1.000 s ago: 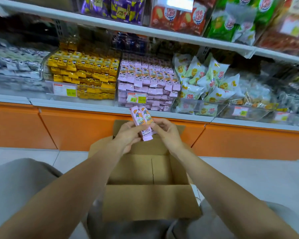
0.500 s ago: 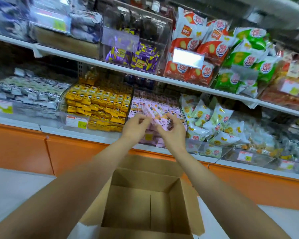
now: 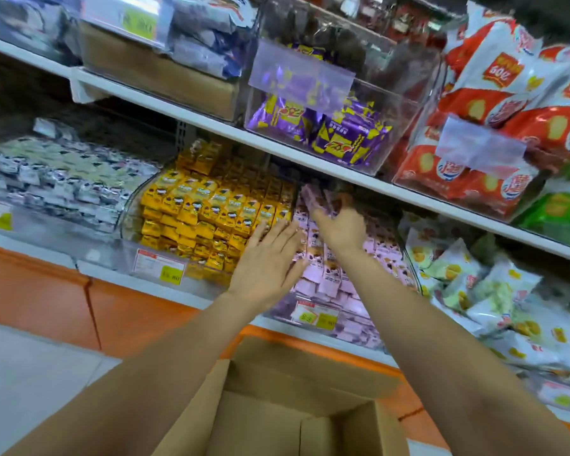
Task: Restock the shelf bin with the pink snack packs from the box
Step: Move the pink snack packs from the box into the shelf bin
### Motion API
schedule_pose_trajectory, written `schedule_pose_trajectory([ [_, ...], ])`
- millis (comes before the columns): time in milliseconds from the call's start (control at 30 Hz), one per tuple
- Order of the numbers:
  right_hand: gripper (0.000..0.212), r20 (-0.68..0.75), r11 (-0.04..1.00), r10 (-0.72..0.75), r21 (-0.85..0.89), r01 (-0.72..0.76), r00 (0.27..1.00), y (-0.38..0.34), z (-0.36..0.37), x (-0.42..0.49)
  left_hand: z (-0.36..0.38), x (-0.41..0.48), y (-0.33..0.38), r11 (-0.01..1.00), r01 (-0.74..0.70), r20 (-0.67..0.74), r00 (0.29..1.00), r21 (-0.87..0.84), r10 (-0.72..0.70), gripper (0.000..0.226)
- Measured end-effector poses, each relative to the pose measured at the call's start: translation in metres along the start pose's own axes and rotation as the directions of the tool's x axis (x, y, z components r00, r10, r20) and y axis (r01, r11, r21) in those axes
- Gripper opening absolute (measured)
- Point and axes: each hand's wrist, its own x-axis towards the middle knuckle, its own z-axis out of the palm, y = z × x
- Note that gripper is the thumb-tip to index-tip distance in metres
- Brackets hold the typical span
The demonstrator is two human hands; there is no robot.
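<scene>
Little is being shown legibly. "60g" is being displayed on an orange label (image 3: 502,72) of a red-and-white bag (image 3: 497,34). A price seemingly ending in ".80" is being carried by the yellow tag (image 3: 171,275) fronting the yellow packs (image 3: 211,205). The tags (image 3: 316,319) on the shelf bin (image 3: 356,329) are being blurred beyond reading.

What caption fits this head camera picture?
Right hand holds pink packs over the bin; left hand open beside it, box below.
</scene>
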Motion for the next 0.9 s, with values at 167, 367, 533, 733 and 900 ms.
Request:
schedule_pose_trajectory([
  [167,0.067,0.096,0.995,-0.021,-0.097,0.030,0.995,-0.003,0.018,0.011,0.000,-0.001,-0.001,0.999,-0.011,-0.003,1.000,-0.034,0.011,0.061],
  [367,0.083,0.195,0.993,-0.116,0.057,0.107,0.974,0.009,0.004,0.001,-0.011,-0.009,0.001,0.998,0.003,-0.046,0.999,-0.060,-0.006,0.059],
  [533,0.038,0.000,0.930,-0.240,0.288,0.230,0.971,0.020,-0.020,-0.045,-0.021,-0.036,0.006,0.996,-0.003,-0.201,0.979,-0.086,-0.014,0.042],
  [733,0.012,-0.083,0.741,-0.506,0.469,0.481,0.859,0.048,-0.017,-0.162,-0.001,-0.109,0.024,1.000,0.015,-0.206,0.979,-0.006,-0.016,0.028],
  [900,0.011,0.430,0.900,-0.339,0.406,0.156,0.837,0.136,0.067,-0.236,0.065,-0.202,0.031,0.993,0.112,0.152,0.983,-0.033,-0.106,0.035],
])
